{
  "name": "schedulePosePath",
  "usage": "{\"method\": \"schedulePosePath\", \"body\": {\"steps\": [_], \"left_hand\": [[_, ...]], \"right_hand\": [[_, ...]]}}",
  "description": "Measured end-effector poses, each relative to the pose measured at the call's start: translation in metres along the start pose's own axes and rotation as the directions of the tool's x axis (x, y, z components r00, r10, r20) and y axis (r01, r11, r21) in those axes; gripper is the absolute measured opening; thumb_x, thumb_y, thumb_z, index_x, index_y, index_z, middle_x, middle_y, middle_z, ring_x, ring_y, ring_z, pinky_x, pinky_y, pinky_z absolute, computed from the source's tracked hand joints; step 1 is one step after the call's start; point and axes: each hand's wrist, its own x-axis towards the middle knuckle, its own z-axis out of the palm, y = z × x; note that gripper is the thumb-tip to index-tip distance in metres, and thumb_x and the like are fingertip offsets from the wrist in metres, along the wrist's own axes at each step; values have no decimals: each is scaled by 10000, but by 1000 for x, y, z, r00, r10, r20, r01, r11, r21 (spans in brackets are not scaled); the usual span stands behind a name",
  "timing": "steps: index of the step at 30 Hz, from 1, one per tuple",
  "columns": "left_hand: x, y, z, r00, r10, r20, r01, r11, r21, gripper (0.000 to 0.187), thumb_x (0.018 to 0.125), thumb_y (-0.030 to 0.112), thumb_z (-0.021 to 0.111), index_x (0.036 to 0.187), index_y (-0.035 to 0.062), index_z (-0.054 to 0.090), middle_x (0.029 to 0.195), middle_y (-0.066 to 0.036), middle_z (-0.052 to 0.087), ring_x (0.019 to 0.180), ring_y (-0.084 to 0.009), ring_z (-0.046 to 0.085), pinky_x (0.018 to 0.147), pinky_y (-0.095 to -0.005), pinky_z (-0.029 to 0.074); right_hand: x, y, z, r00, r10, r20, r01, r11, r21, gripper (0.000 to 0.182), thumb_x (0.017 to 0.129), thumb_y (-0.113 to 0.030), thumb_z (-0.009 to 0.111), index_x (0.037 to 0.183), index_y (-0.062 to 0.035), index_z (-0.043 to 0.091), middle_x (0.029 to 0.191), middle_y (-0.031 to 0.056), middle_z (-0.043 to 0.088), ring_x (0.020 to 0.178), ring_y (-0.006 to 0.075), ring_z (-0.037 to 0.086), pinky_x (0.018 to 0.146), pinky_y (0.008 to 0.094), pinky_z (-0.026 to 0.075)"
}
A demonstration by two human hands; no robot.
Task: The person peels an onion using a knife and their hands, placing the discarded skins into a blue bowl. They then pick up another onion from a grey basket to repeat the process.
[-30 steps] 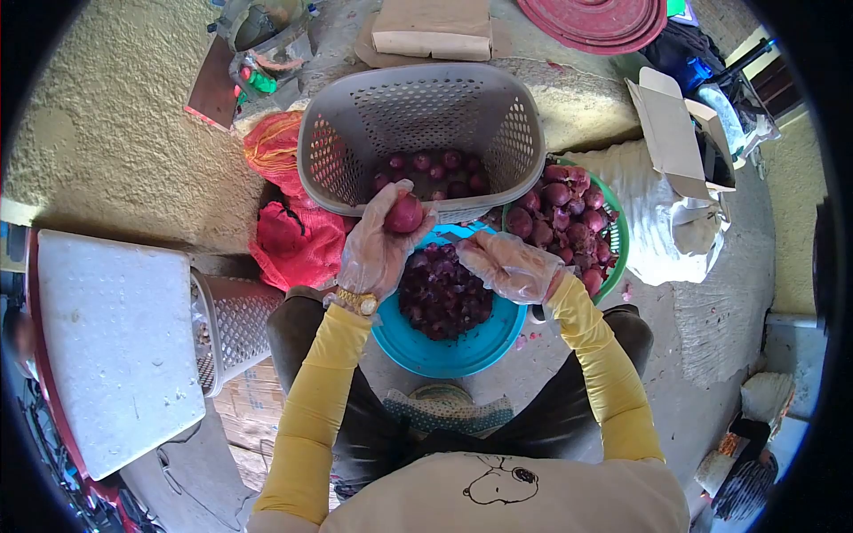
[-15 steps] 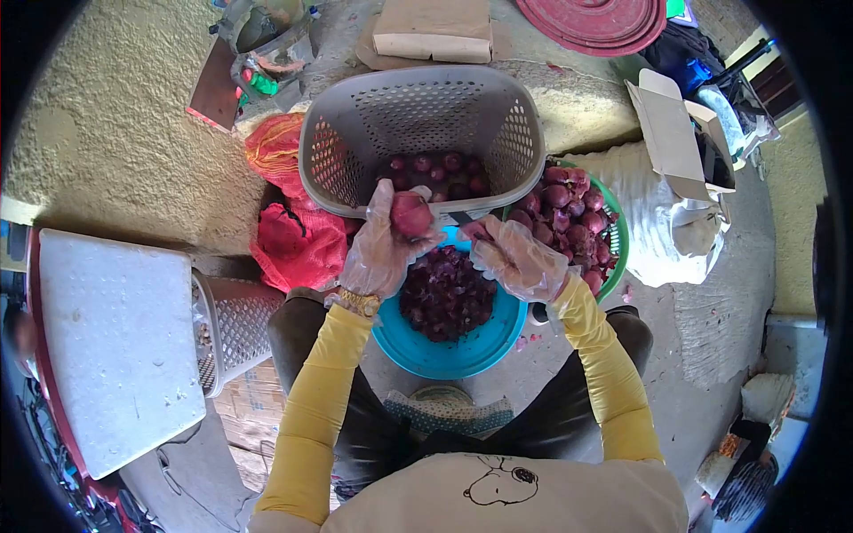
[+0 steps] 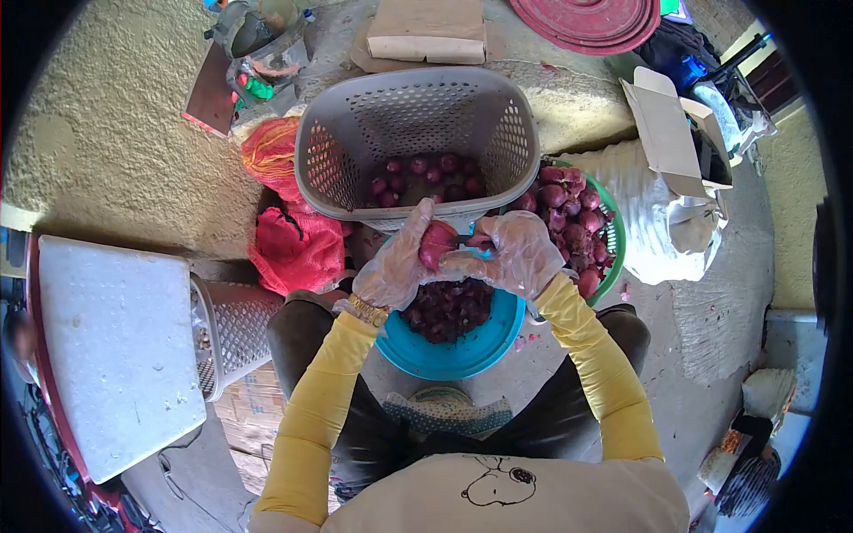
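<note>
A red onion (image 3: 437,245) is gripped in my gloved left hand (image 3: 397,258), above the blue basin (image 3: 449,362). My right hand (image 3: 520,251), also in a clear plastic glove, is closed on a small knife (image 3: 463,239) whose short dark blade meets the onion's right side. Most of the knife's handle is hidden by my fingers. Dark red onion skins (image 3: 447,311) fill the basin below. Just beyond my hands stands a grey-brown plastic basket (image 3: 418,213) with several onions (image 3: 426,169) at its bottom.
A green basket (image 3: 619,233) heaped with unpeeled red onions stands at the right. Left of the grey-brown basket lies a red mesh sack (image 3: 298,249). A white foam lid (image 3: 120,346) is at far left, a white sack (image 3: 662,235) at right.
My hands have come together, and the knife blade now meets the onion. The onion has turned and moved slightly right and down, leaving its spot in front of the basket's rim.
</note>
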Motion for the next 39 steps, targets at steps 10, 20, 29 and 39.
{"method": "schedulePosePath", "body": {"steps": [10, 20, 29, 39], "left_hand": [[6, -11, -12, 997, 15, 72, -10, 997, -74, 686, 1063, 587, 413, 1290, -45, 553, 1126, -177, 667, 1016, -250, 680, 950, -376, 559], [20, -54, -56, 752, 604, 264, -516, 291, 806, 678, 1082, 553, 381, 1306, -69, 534, 1107, -200, 678, 993, -264, 697, 963, -378, 547], [26, -59, -66, 810, 545, 220, -481, 400, 780, 561, 1026, 391, 488, 1396, -27, 435, 1138, -199, 672, 1013, -296, 690, 968, -393, 542], [32, -62, -78, 870, 462, 172, -424, 525, 738, 655, 956, 190, 623, 1509, 25, 311, 1176, -198, 666, 1039, -337, 681, 973, -411, 536]], "right_hand": [[0, -1, 4, 1000, 27, -7, -27, 994, -105, 612, 821, -671, 702, 915, -67, 720, 772, 181, 683, 797, 405, 681, 756, 493, 523], [-2, 7, 13, 1000, -3, -26, 1, 999, -52, 571, 857, -630, 685, 957, -67, 709, 778, 176, 689, 807, 403, 686, 749, 498, 534], [-1, 14, 24, 999, -31, -44, 29, 998, -50, 526, 892, -582, 670, 966, -64, 715, 744, 193, 670, 769, 404, 680, 708, 494, 533], [0, 0, 16, 999, -27, -43, 32, 993, 115, 553, 932, -594, 646, 864, -53, 737, 661, 203, 654, 635, 416, 653, 585, 477, 511]]}}
